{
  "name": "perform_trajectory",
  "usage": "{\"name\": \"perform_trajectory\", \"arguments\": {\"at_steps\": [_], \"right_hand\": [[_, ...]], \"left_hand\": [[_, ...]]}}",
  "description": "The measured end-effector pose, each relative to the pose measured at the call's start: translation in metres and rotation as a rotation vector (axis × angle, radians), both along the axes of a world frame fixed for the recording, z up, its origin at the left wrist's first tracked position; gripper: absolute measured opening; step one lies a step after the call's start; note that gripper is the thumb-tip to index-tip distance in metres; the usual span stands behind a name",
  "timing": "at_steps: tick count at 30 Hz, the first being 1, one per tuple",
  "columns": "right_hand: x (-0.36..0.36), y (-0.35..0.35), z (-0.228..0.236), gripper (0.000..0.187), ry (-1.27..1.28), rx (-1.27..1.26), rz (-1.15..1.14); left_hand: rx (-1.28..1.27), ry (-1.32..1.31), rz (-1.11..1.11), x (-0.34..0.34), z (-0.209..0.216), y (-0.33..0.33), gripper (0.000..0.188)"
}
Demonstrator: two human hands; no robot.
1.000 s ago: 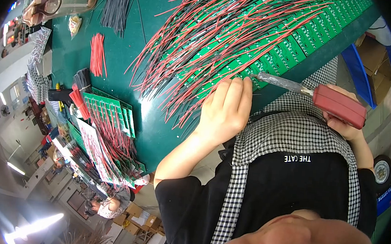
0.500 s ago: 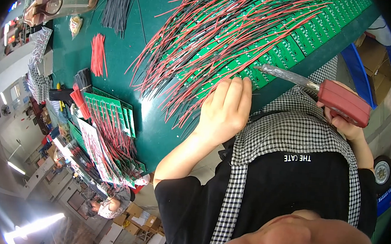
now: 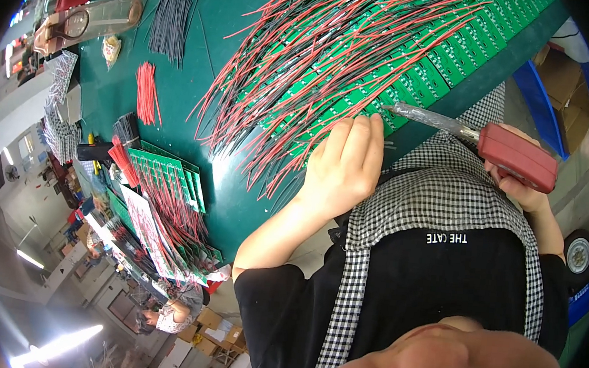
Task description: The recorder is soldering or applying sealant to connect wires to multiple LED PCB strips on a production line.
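Head view: right grip (image 3: 525, 196) clamped on one red tool (image 3: 518, 156); left grip (image 3: 344, 166) unclear.

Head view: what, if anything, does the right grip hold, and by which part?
The right grip holds the soldering iron by its thick red handle, away from the tip.

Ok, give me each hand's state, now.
Left hand: fingers together at the flat green circuit boards; grip cannot be told.
Right hand: closed, holding the red, pistol-shaped soldering tool.
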State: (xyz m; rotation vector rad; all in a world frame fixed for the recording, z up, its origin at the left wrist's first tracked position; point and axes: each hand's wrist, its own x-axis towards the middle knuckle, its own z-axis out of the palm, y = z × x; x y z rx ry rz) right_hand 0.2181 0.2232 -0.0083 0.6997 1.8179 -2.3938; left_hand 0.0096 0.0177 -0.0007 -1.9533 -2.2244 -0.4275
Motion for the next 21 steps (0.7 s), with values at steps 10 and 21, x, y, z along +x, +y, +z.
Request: {"name": "perform_trajectory", "arguments": {"at_steps": [10, 21], "right_hand": [[-0.0034, 0.0020, -0.0028, 0.071, 0.043, 0.116, 0.023], [0.0005, 0.0022, -0.0060, 0.079, 0.105, 0.089, 0.025]], "left_hand": [[-0.085, -0.068, 0.081, 0.0057, 0.0026, 0.0026, 0.031], [-0.078, 0.077, 0.016, 0.0036, 0.0018, 0.0020, 0.028]]}}
